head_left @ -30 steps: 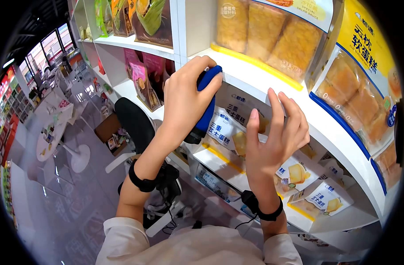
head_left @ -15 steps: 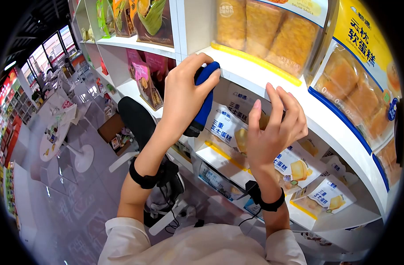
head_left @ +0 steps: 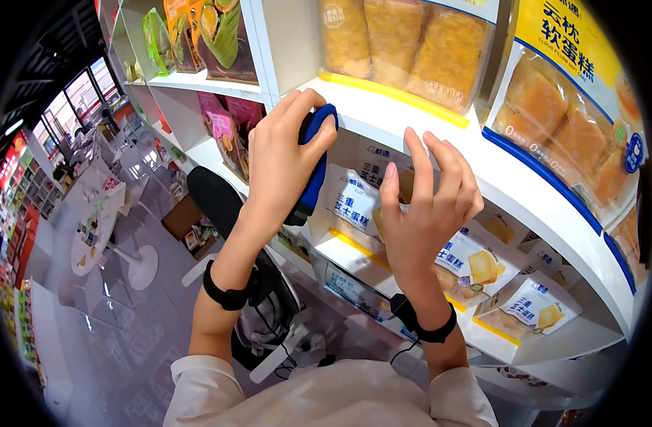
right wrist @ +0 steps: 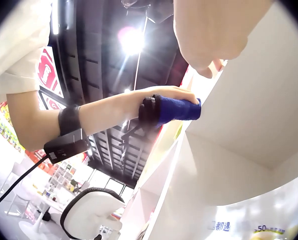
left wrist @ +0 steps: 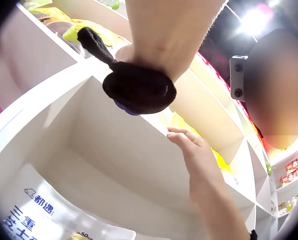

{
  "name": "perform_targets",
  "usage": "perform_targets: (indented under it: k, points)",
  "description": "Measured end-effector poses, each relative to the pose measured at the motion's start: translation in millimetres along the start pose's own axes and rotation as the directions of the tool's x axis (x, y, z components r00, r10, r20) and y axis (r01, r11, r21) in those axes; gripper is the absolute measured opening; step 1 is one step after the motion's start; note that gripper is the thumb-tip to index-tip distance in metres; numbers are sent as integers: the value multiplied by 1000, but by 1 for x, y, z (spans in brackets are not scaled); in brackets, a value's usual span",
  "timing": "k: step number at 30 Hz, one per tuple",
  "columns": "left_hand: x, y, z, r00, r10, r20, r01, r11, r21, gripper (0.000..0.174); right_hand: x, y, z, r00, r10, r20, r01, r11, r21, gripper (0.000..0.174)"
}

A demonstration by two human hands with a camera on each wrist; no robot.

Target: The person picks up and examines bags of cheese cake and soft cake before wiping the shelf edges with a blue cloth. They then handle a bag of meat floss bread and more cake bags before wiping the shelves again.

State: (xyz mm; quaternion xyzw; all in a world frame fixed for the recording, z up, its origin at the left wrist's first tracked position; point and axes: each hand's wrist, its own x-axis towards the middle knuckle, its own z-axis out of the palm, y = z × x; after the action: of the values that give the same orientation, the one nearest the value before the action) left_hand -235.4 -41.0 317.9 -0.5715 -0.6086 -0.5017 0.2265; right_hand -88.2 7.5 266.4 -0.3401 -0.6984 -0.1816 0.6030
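Note:
In the head view my left hand (head_left: 282,153) grips a rolled blue cloth-like item (head_left: 315,167) with a black end, thumb and fingers curled round it, beside the white shelf edge (head_left: 368,117). The black end (left wrist: 139,90) hangs below the hand in the left wrist view, and the blue part (right wrist: 179,110) shows in the right wrist view. My right hand (head_left: 429,206) holds nothing; its fingers are spread and slightly bent, in front of the shelf with white cake bags (head_left: 356,205).
Large bags of bread (head_left: 418,53) and yellow-topped cake bags (head_left: 564,121) stand on the upper shelf. More white bags (head_left: 539,306) fill the lower shelf. A black-backed chair (head_left: 212,196) is left of the shelving, with a round white table (head_left: 94,231) further off.
Both hands and the blue item have shifted slightly left in the head view, as have the upper shelf's bags. The left hand's grip and the right hand's spread look the same.

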Motion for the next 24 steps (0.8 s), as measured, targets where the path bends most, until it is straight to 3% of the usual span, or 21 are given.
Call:
perform_targets:
  k: [6, 11, 14, 16, 18, 22, 24]
  points:
    - [-1, 0, 1, 998, -49, -46, 54, 992, 111, 14, 2, -9, -6, 997, 55, 46, -57, 998, 38, 42]
    - [-6, 16, 9, 996, 78, -34, -76, 995, 56, 14, 4, -10, -6, 998, 46, 38, -47, 999, 14, 41]
    - [-3, 5, 7, 998, 10, -56, -7, 998, 56, 14, 4, -5, -9, 998, 10, 61, -11, 999, 31, 41]
    - [3, -4, -1, 992, -126, -22, 128, 987, 97, 15, 5, -5, -13, 996, 3, 84, -7, 999, 46, 41]
    - [4, -8, -3, 991, -137, 1, 136, 987, 85, 15, 5, -10, -10, 997, 35, 64, -36, 999, 19, 42]
    - [-4, 0, 5, 998, -6, -63, 13, 995, 99, 15, 5, -15, -9, 997, 42, 60, -42, 999, -9, 42]
    - [-5, 9, 9, 998, -13, -63, 18, 997, 79, 15, 6, -12, -7, 998, 24, 58, -23, 1000, -4, 42]
